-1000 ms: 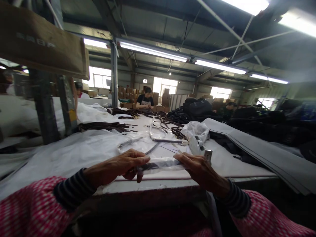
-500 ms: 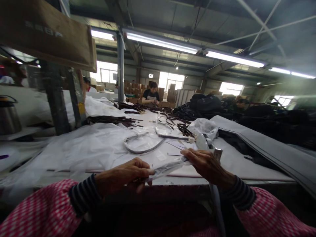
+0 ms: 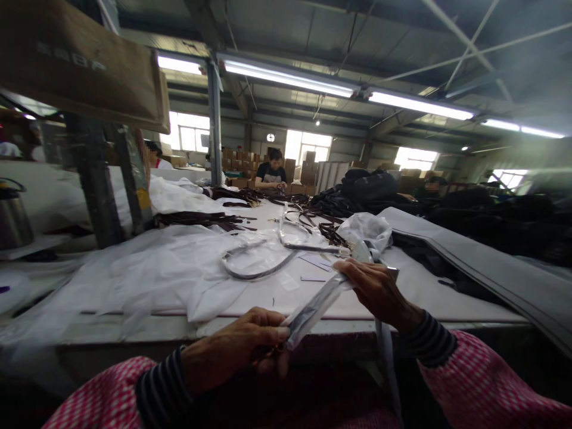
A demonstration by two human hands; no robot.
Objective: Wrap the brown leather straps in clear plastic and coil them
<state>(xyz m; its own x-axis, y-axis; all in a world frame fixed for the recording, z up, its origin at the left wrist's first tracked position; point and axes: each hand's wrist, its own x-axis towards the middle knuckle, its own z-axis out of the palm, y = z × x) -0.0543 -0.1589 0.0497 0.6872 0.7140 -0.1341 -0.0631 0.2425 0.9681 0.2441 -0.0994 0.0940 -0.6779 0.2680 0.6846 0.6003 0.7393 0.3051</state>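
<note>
A dark strap in a clear plastic sleeve [image 3: 315,310] stretches slantwise between my hands at the table's near edge. My left hand [image 3: 252,336] pinches its lower end, where a bit of metal shows among the fingers. My right hand [image 3: 373,289] is closed around the upper part, and the sleeved length hangs down below it past the table edge. A tape dispenser [image 3: 369,253] stands just behind the right hand, partly hidden by it. Beyond the hands, another plastic-sleeved strap [image 3: 263,274] lies looped on the white table.
Clear plastic sleeves [image 3: 170,268] are heaped on the left. Bundles of dark straps [image 3: 201,219] lie farther back. A white sheet [image 3: 447,250] covers black material at right. A metal post [image 3: 92,179] rises at left, and a person [image 3: 271,173] works at the far end.
My left hand has moved down and a little right, my right hand slightly up. The sleeved strap between them now slants more steeply and shows more of its length.
</note>
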